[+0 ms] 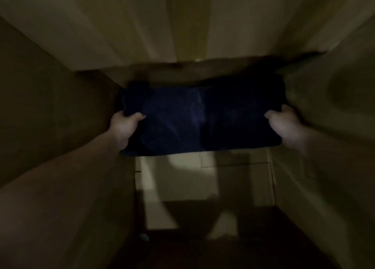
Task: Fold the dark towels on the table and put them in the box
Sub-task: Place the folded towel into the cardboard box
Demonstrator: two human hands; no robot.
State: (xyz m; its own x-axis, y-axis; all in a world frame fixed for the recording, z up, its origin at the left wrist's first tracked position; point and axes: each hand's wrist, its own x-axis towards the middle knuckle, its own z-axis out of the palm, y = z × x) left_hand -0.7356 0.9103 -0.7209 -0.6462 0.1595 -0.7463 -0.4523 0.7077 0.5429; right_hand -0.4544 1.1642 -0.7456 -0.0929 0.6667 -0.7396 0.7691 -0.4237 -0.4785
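Note:
A folded dark blue towel hangs flat deep inside a tall cardboard box, seen from above in dim, blurred light. My left hand grips the towel's left end, thumb on top. My right hand grips its right end the same way. Below the towel's near edge the pale box bottom shows. Whether the towel touches the bottom or anything under it I cannot tell.
The box walls rise close on the left and on the right, and a pale far flap stands beyond the towel. Dark shadows cover the near part of the box floor. The table is out of view.

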